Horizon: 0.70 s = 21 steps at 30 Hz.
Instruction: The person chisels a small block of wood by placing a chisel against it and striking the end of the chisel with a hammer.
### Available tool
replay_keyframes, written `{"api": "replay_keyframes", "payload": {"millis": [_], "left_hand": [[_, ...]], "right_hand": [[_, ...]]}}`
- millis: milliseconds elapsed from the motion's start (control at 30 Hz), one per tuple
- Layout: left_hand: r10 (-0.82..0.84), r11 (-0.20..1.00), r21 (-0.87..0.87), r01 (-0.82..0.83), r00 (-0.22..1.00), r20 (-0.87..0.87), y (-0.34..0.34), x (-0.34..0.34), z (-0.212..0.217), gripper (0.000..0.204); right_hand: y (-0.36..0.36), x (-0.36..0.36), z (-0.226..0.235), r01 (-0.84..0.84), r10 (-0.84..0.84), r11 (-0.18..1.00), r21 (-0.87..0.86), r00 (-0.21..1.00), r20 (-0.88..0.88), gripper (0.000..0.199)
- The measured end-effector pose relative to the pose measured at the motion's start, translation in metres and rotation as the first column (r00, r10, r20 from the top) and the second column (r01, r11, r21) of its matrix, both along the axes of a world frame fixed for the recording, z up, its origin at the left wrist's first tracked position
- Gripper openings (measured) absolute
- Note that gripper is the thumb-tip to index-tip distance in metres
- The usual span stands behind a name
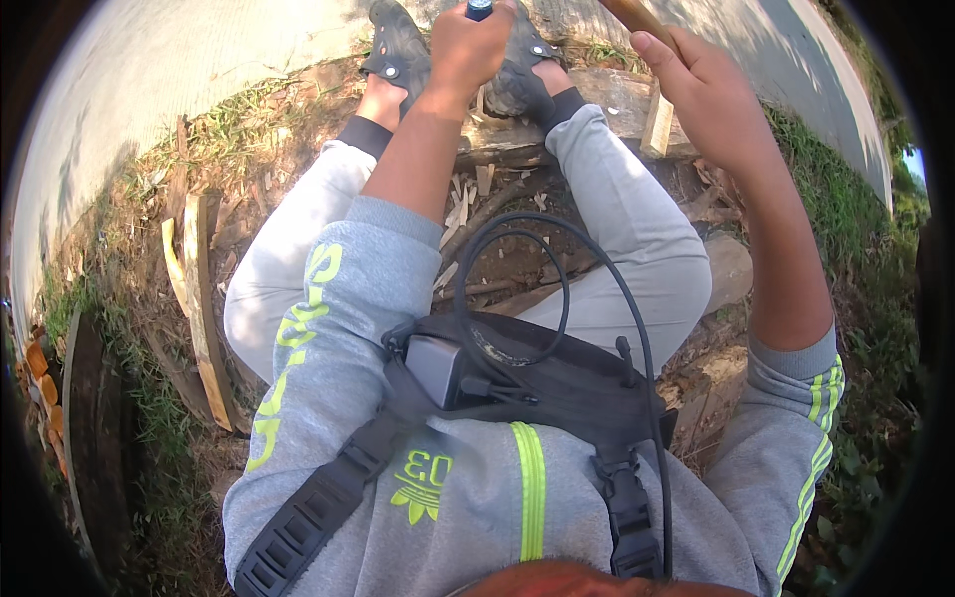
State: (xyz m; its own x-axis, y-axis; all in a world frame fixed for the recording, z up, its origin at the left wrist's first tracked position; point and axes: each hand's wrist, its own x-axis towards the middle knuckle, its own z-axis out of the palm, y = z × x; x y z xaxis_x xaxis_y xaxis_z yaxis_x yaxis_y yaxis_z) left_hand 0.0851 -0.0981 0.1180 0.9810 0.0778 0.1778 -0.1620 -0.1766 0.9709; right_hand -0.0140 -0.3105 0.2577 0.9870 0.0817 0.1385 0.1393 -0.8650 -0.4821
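At the top of the view, between my feet, my left hand [466, 55] is closed in a fist. Out of its upper side sticks the round, dark handle end with a blue tint [479, 9] of something whose lower part is hidden. Farther right, my right hand [708, 95] is wrapped round a brown wooden handle [634, 13], thumb laid along it. The handle's far end lies beyond the upper edge, so its kind cannot be told. Below the right hand, a short pale piece of wood [658, 123] leans at a log [617, 99] in front of my legs.
My dark shoes [400, 45] are near the log. Wood chips [460, 207] litter the ground between my legs. Long split sticks [202, 308] lie at the left. A bag with a looped black cable [567, 224] sits at my waist. Grass [816, 179] and pavement [229, 60] lie beyond.
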Motion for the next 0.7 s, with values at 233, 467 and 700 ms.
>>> {"api": "replay_keyframes", "payload": {"millis": [233,467,700], "left_hand": [[-0.012,0.998,-0.056,0.011,1.000,-0.021,0.000,0.002,-0.005,0.037],[-0.019,0.999,-0.033,0.015,0.993,-0.113,0.000,0.002,-0.005,0.037],[0.011,0.998,-0.056,-0.011,1.000,0.003,-0.003,0.000,-0.007,0.037]], "right_hand": [[-0.001,0.000,0.000,-0.008,0.002,0.998,-0.057,0.994,-0.109,0.048],[0.005,-0.007,0.001,0.005,-0.016,0.998,-0.062,0.984,-0.179,0.050],[0.006,-0.014,0.002,0.004,-0.006,1.000,-0.014,0.992,-0.129,0.045]]}}
